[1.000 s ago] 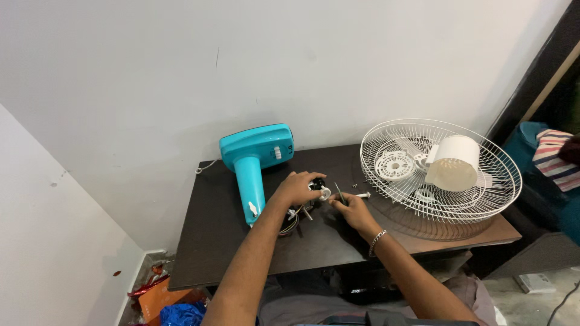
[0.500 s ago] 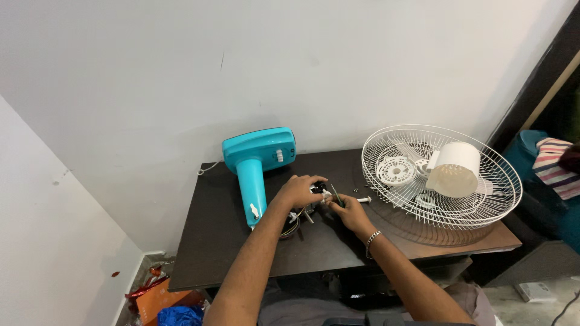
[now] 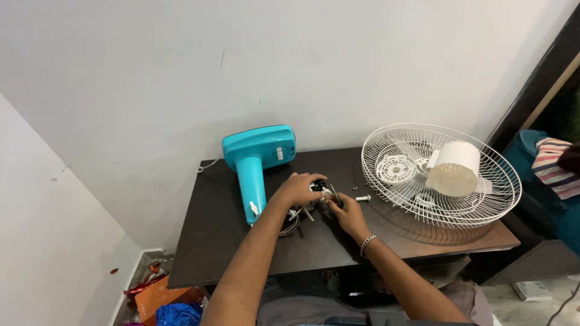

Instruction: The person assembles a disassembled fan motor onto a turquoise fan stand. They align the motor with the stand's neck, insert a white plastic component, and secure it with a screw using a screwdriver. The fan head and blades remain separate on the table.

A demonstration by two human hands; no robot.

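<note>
Two hands meet mid-counter (image 3: 229, 241): left hand (image 3: 297, 189) fingers clasp a small motor part (image 3: 319, 187) steady; right hand (image 3: 343, 212) pinches a thin tool (image 3: 334, 196) against it

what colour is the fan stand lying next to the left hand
Teal, or turquoise blue; the fan stand shows clearly in the head view.

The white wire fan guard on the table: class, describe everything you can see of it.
The white wire fan guard is a round dish of thin radial wires, seemingly coated metal. It lies flat, open side up, on the right end of the dark table, its edge overhanging slightly. Inside rest a white motor housing and a round white plastic disc. Neither hand touches it.
</note>
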